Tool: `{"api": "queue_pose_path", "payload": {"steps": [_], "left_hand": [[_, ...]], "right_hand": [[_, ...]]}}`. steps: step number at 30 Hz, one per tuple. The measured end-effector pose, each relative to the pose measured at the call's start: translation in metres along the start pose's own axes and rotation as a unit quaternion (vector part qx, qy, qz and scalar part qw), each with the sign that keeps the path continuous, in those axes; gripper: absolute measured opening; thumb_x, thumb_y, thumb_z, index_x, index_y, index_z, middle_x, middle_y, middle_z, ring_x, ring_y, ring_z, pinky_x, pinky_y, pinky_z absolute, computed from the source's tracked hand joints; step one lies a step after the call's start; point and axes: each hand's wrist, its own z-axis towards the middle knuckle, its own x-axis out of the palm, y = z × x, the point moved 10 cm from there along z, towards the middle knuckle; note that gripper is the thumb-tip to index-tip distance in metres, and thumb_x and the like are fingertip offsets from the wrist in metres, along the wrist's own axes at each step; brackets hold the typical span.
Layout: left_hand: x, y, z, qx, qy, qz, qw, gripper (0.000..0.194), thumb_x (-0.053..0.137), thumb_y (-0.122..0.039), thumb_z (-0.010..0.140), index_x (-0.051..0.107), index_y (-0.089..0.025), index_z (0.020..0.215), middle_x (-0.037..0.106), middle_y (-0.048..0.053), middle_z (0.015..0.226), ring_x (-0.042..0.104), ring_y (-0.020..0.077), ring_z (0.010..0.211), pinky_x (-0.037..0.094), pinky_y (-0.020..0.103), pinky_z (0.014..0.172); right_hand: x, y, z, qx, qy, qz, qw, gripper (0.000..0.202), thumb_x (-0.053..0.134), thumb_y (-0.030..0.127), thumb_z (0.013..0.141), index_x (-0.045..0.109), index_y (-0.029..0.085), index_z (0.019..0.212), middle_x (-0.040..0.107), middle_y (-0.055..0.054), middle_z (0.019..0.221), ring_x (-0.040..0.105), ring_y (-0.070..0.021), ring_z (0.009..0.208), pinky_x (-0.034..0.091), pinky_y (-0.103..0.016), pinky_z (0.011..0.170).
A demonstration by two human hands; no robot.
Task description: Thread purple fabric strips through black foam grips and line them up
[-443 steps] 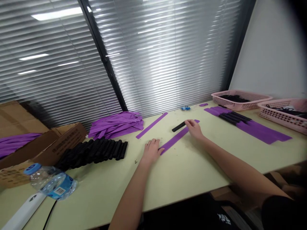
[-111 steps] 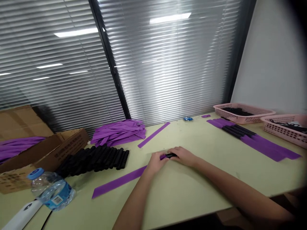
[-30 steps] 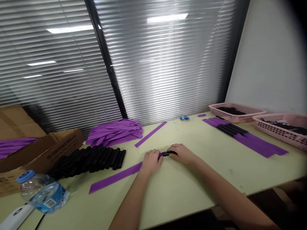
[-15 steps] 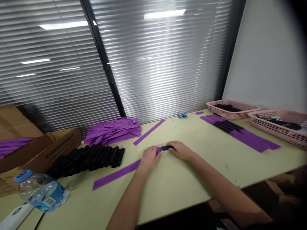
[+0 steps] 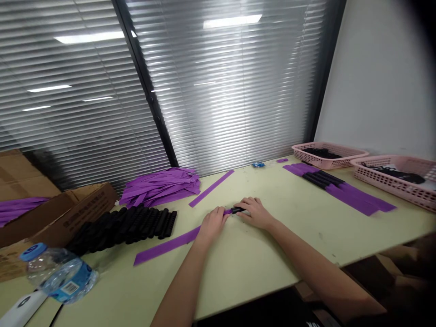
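Observation:
Low over the middle of the table, my left hand [image 5: 214, 222] is closed on a purple strap [image 5: 166, 246], whose long flat tail runs down to the left across the tabletop. At its other end the strap narrows and meets a short black ribbed tube [image 5: 236, 210]. Around that tube the fingers of my right hand [image 5: 254, 212] are closed, hiding most of it. How far the strap reaches into the tube cannot be made out. Another purple strip [image 5: 211, 188] lies flat beyond my hands.
A heap of purple strips [image 5: 160, 187] and a pile of black tubes [image 5: 136, 227] lie left, by an open carton [image 5: 85, 206] and a water bottle [image 5: 59, 274]. To the right are assembled straps [image 5: 354, 200] and two pink baskets [image 5: 356, 154] [image 5: 391, 186].
My right hand has shifted its grip on the black tube, its fingers now covering it from above. The strap's tail has slid slightly toward the right.

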Motion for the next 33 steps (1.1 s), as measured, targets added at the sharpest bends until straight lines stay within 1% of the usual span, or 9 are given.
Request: {"api": "queue_pose_path", "payload": {"steps": [8, 16, 23, 26, 29, 33], "left_hand": [[0.001, -0.004, 0.000, 0.008, -0.004, 0.016, 1.000, 0.022, 0.032, -0.033, 0.099, 0.048, -0.022, 0.107, 0.059, 0.006, 0.108, 0.058, 0.0202, 0.098, 0.044, 0.030, 0.078], [0.001, -0.008, 0.000, 0.026, -0.021, 0.038, 0.999, 0.022, 0.032, -0.031, 0.099, 0.050, -0.021, 0.104, 0.059, 0.005, 0.104, 0.058, 0.0203, 0.095, 0.044, 0.029, 0.077], [0.002, -0.012, -0.001, 0.046, -0.021, 0.020, 0.998, 0.023, 0.031, -0.031, 0.100, 0.051, -0.021, 0.107, 0.058, 0.006, 0.105, 0.056, 0.0202, 0.096, 0.044, 0.030, 0.080], [0.000, -0.012, 0.000, 0.048, -0.032, 0.001, 0.998, 0.022, 0.032, -0.030, 0.099, 0.050, -0.020, 0.106, 0.058, 0.006, 0.105, 0.056, 0.0197, 0.097, 0.044, 0.031, 0.082], [-0.005, -0.011, -0.001, 0.040, -0.059, -0.011, 0.997, 0.021, 0.033, -0.031, 0.099, 0.049, -0.020, 0.107, 0.057, 0.007, 0.105, 0.056, 0.0198, 0.097, 0.043, 0.031, 0.083], [-0.012, -0.005, -0.002, -0.001, -0.085, 0.010, 0.996, 0.030, 0.032, -0.040, 0.098, 0.047, -0.020, 0.113, 0.057, 0.008, 0.106, 0.056, 0.0232, 0.098, 0.043, 0.035, 0.084]], "right_hand": [[-0.005, 0.006, -0.001, -0.006, -0.021, -0.012, 1.000, 0.034, 0.040, 0.048, 0.094, 0.061, 0.030, 0.115, 0.061, -0.007, 0.102, 0.051, -0.0222, 0.092, 0.029, -0.038, 0.083], [-0.005, 0.009, -0.001, -0.020, -0.030, -0.020, 0.999, 0.036, 0.039, 0.049, 0.095, 0.060, 0.029, 0.116, 0.061, -0.008, 0.103, 0.049, -0.0224, 0.092, 0.028, -0.039, 0.084], [-0.004, 0.017, -0.002, -0.042, -0.034, -0.036, 0.998, 0.035, 0.040, 0.047, 0.095, 0.061, 0.028, 0.116, 0.061, -0.008, 0.103, 0.049, -0.0225, 0.094, 0.027, -0.039, 0.084], [-0.006, 0.018, -0.002, -0.039, -0.042, -0.039, 0.998, 0.034, 0.041, 0.047, 0.095, 0.061, 0.028, 0.116, 0.061, -0.008, 0.103, 0.049, -0.0220, 0.094, 0.027, -0.038, 0.084], [-0.009, 0.016, 0.000, -0.023, -0.059, -0.041, 0.997, 0.032, 0.043, 0.046, 0.095, 0.061, 0.029, 0.115, 0.061, -0.007, 0.103, 0.050, -0.0213, 0.093, 0.027, -0.038, 0.084], [-0.012, 0.009, 0.002, -0.006, -0.073, -0.049, 0.996, 0.031, 0.046, 0.046, 0.093, 0.062, 0.030, 0.115, 0.062, -0.006, 0.103, 0.051, -0.0211, 0.094, 0.028, -0.038, 0.085]]}}
